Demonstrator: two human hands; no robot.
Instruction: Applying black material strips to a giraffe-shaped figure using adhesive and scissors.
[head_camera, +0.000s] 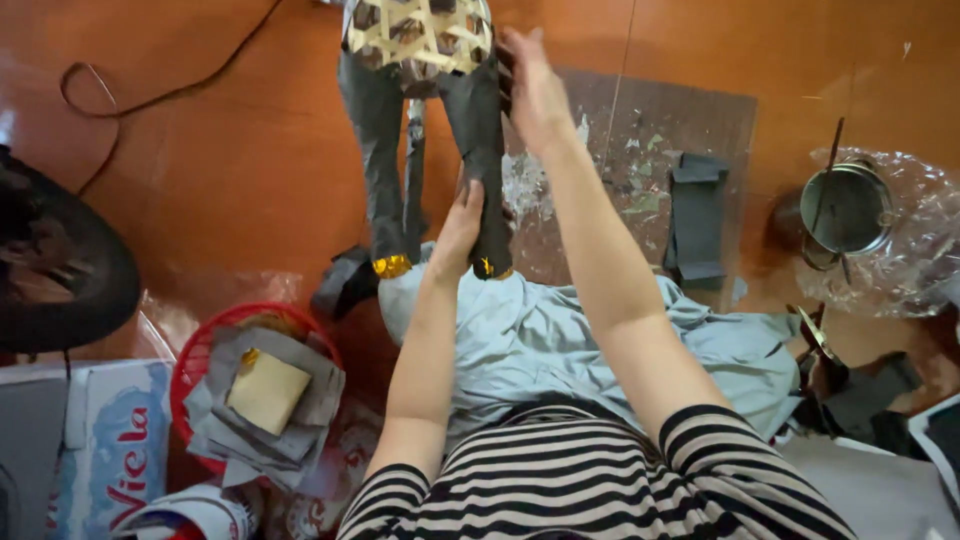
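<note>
The woven bamboo frame (420, 35) is cut off by the top edge, so its upper part cannot be seen. The left hand (462, 222) covers part of a grey paper-wrapped leg (487, 150), hiding the contact of its fingers. At the left edge, the dark round object (60, 270) is blurred and cropped.

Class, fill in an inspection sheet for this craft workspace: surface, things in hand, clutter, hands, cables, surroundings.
Surface: glossy orange-brown floor, with a paste-smeared board.
Things in hand: woven bamboo frame with dark paper-covered legs.
Clutter: red basket of grey paper sheets, grey paper strips, metal pot on plastic wrap.
Hands: left hand grips a leg; right hand presses the frame's side.
Cables: dark cord looped across the floor.
Surroundings: black fan, cardboard box, pale cloth over the lap.
</note>
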